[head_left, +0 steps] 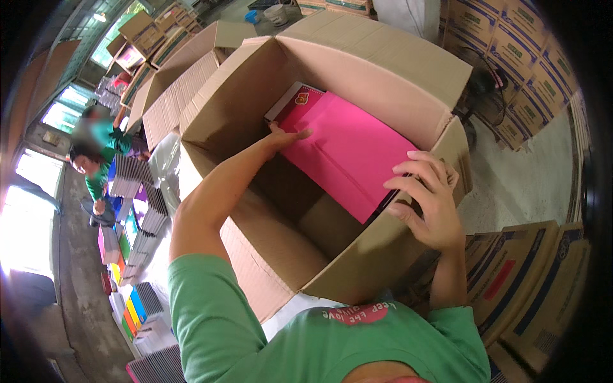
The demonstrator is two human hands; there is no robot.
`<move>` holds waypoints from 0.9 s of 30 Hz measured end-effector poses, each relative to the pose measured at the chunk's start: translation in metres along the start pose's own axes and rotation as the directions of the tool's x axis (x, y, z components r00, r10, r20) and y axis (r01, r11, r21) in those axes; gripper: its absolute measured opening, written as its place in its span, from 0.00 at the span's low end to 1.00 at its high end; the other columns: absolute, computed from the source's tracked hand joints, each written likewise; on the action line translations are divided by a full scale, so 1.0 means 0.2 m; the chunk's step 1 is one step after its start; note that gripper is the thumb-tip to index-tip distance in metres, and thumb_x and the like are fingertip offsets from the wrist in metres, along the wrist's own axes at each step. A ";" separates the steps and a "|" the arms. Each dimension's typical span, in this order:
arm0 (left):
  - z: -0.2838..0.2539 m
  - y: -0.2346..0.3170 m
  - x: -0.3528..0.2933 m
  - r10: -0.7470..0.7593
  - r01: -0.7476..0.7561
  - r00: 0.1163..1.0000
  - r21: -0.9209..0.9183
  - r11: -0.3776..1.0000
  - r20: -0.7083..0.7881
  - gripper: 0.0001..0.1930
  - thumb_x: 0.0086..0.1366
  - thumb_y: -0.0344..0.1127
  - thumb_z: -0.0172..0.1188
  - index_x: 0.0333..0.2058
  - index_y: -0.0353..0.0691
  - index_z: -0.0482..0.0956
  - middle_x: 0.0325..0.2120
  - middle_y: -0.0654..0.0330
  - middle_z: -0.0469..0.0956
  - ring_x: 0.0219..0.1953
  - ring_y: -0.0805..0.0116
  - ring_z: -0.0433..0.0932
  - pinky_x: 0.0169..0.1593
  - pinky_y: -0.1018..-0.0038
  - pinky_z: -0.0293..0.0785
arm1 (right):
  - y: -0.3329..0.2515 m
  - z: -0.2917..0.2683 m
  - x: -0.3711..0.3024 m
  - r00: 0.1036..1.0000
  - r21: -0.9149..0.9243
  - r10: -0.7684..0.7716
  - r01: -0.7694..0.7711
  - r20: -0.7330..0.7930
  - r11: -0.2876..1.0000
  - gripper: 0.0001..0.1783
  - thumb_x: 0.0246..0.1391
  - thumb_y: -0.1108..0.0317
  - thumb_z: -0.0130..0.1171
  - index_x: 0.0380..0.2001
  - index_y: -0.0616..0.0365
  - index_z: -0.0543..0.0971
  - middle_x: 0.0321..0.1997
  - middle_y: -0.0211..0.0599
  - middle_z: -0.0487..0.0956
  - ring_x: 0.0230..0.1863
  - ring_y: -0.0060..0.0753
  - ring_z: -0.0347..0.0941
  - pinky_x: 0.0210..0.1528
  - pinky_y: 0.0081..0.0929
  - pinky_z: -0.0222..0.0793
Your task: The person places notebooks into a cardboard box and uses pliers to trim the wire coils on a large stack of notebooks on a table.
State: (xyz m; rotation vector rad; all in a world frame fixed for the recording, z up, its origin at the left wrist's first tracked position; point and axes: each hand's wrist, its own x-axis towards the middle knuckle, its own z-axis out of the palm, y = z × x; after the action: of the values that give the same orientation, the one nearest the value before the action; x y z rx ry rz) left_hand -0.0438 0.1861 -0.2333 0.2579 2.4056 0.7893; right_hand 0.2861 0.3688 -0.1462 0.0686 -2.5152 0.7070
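Note:
Pink-covered notebooks (351, 150) lie inside a large open cardboard box (383, 83), along its far side. At their left end is a darker pink cover with a small red and yellow picture and a wire-bound edge. My left hand (284, 137) is at that end, its thumb laid over the pink cover and its other fingers mostly hidden past the edge. At the right end, by the box's near right wall, my right hand (428, 198) has its fingers curved and spread, the tips at the notebooks' edge. Whether they press on it I cannot tell.
Another open carton (185, 83) adjoins at the left. Stacked notebooks (131, 185) line a table on the left, with two people in green shirts beyond. Closed cartons (523, 274) stand at my right, more (523, 64) at the far right. A fan (488, 86) stands behind the box.

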 end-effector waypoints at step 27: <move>0.04 0.47 -0.59 0.684 -0.656 0.709 0.517 0.550 0.172 0.49 0.52 0.60 0.59 0.63 0.35 0.47 0.64 0.45 0.47 0.66 0.50 0.46 0.67 0.63 0.45 | 0.09 0.12 -0.04 0.983 0.169 -0.037 0.068 -0.180 0.983 0.16 0.39 0.51 0.65 0.30 0.47 0.80 0.40 0.29 0.73 0.56 0.45 0.61 0.52 0.39 0.50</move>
State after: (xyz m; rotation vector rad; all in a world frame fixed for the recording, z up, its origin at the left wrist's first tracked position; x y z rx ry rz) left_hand 0.0568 0.2249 -0.1272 1.4960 2.5172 0.3536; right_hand 0.2777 0.3710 -0.1757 0.1285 -2.2707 0.8708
